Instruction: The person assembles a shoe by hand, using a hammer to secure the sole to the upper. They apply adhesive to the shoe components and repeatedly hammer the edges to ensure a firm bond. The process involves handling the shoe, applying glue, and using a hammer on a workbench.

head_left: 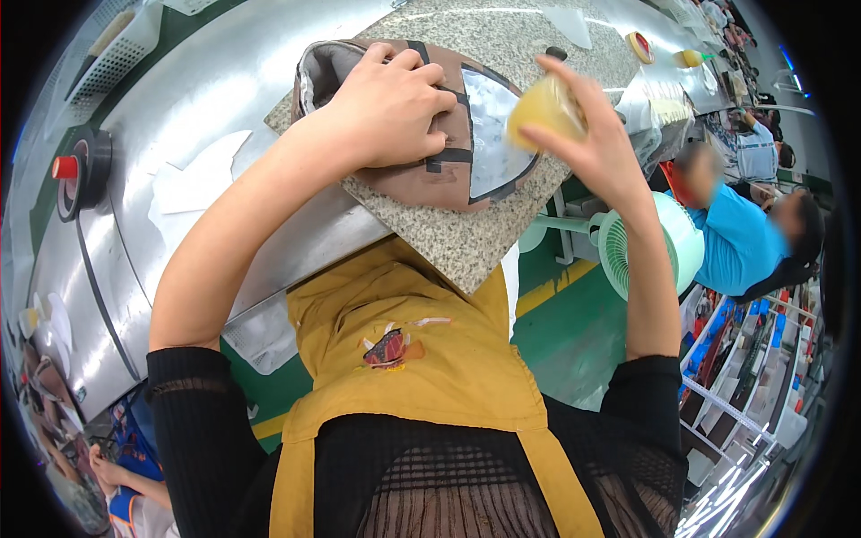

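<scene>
A brown bag (404,184) with black strips and a grey lining showing at its left end lies on a speckled stone slab (475,247). Its right end carries a whitish, shiny panel (491,117) with a dark edge. My left hand (395,108) presses down on the bag's brown side, fingers bent and gripping it. Just above the panel's right edge, my right hand (587,134) is closed around a yellow, partly see-through plastic bottle (543,112), blurred by motion. Whether the bottle touches the panel I cannot tell.
White paper pieces (202,175) lie on the metal table (296,260) to the left, near a black round device with a red knob (65,168). A tape roll (639,47) and another yellow bottle (690,58) stand far right. A green fan (650,247) is near my right forearm.
</scene>
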